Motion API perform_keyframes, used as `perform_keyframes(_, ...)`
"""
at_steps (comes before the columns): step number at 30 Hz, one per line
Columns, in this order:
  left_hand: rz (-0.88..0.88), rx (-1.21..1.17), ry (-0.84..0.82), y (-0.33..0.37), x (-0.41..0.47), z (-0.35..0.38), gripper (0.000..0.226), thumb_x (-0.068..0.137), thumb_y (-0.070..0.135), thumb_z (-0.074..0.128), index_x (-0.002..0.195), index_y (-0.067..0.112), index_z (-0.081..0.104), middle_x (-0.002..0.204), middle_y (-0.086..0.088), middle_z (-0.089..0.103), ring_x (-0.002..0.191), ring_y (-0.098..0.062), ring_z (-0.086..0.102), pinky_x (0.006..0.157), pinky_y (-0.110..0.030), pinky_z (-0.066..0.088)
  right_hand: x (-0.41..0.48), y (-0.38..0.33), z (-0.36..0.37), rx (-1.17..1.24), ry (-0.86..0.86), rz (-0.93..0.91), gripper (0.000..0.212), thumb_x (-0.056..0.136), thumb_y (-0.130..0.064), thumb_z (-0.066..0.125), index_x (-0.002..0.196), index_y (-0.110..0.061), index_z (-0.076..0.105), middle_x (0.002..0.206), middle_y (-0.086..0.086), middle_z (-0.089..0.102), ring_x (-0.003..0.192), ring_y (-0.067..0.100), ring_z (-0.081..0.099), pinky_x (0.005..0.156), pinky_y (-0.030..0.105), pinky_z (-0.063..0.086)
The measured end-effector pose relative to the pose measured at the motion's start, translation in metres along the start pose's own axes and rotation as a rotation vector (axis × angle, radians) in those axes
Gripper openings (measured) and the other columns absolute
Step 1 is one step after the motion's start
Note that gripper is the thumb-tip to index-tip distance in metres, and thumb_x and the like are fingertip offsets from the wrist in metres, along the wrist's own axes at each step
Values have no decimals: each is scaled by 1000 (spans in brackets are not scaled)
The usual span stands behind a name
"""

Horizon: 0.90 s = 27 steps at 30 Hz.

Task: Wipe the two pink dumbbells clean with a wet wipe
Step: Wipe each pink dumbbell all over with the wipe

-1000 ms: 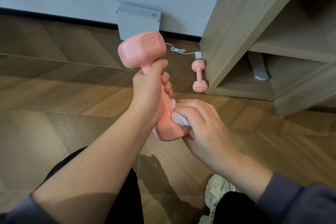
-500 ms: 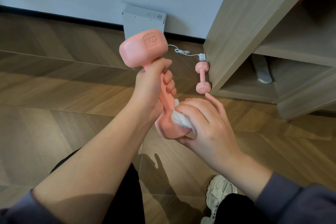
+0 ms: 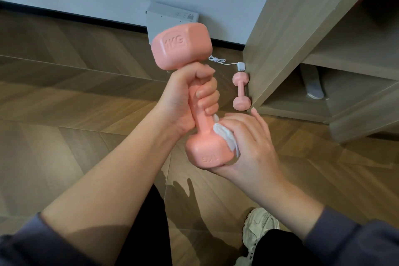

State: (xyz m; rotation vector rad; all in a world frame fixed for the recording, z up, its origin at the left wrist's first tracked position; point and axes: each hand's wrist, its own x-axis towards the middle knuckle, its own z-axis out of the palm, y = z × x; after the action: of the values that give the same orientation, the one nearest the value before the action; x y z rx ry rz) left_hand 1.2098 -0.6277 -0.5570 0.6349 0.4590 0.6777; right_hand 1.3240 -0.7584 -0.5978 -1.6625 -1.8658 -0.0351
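My left hand (image 3: 190,97) grips the handle of a pink 1KG dumbbell (image 3: 181,46), held nearly upright in the middle of the view. My right hand (image 3: 250,147) cups the dumbbell's lower head and presses a white wet wipe (image 3: 226,136) against its right side, thumb under the head. The second pink dumbbell (image 3: 241,90) lies on the wooden floor beyond, against the corner of the wooden cabinet.
A wooden cabinet (image 3: 302,28) with open low shelves stands at the right. A grey flat box (image 3: 170,17) leans on the white wall, with a white cable and plug (image 3: 240,66) beside it. My white shoe (image 3: 259,224) shows at the bottom.
My right hand slid the wipe round the lower head, from its top towards its right side, and its fingers have spread. The dumbbell tilted a little more upright.
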Motion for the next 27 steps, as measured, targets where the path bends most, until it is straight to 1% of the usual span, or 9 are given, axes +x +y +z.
perform_keyframes(2,-10,-19,-73,-1,-1,-1,26,65,16,55,54,20,32,39,5,29,32,-10,25,37,-21,25,2,0,0,67,-59,38,61,66,-54,76,106,-10,61,107,-1,62,108,14,56,106,49,39)
perform_keyframes(6,-70,-103,-282,-2,-3,-4,24,68,13,49,54,20,30,37,6,35,30,-9,26,36,-19,25,8,3,-9,428,-264,148,67,59,-52,82,113,-19,59,110,-13,59,102,3,57,86,19,44)
perform_keyframes(9,-89,-160,-350,-2,-3,-6,25,73,14,50,58,18,31,39,5,40,32,-11,27,36,-20,30,9,5,-12,551,-318,184,61,58,-46,86,109,-27,57,107,-16,59,99,7,61,78,18,47)
perform_keyframes(12,-82,-10,-165,-4,2,-6,20,83,28,52,70,14,44,53,0,44,43,-15,43,47,-24,43,7,6,-7,410,-233,189,56,56,-48,84,98,-27,54,96,-17,55,87,-1,56,69,10,39)
perform_keyframes(15,-139,141,116,-10,8,-4,37,80,45,66,91,13,51,70,-2,53,58,-18,54,62,-32,50,10,13,-7,124,-164,180,60,54,-52,84,99,-26,54,95,-17,51,88,1,50,76,11,36)
perform_keyframes(19,-175,146,394,-22,10,-1,32,81,42,75,81,17,56,69,1,51,55,-15,50,56,-29,44,6,20,-5,-148,-149,-44,67,59,-52,87,108,-16,59,101,-2,62,99,15,56,105,37,39)
perform_keyframes(22,-167,55,396,-22,9,-2,34,82,41,73,70,20,49,54,4,42,44,-13,39,49,-23,35,2,18,0,-134,-109,-80,60,61,-48,86,103,-13,61,97,0,63,94,15,57,99,35,42)
perform_keyframes(25,-153,8,270,-17,9,1,35,88,35,64,62,22,44,46,7,32,37,-12,28,42,-20,31,7,17,-5,-13,-139,-21,48,63,-46,78,95,-15,59,88,-8,55,85,7,49,89,13,32)
perform_keyframes(27,-164,-28,152,-13,7,1,35,86,29,58,56,21,42,42,8,29,34,-11,24,40,-20,29,10,15,-10,119,-210,54,43,63,-48,75,90,-21,56,85,-18,48,79,2,47,75,9,31)
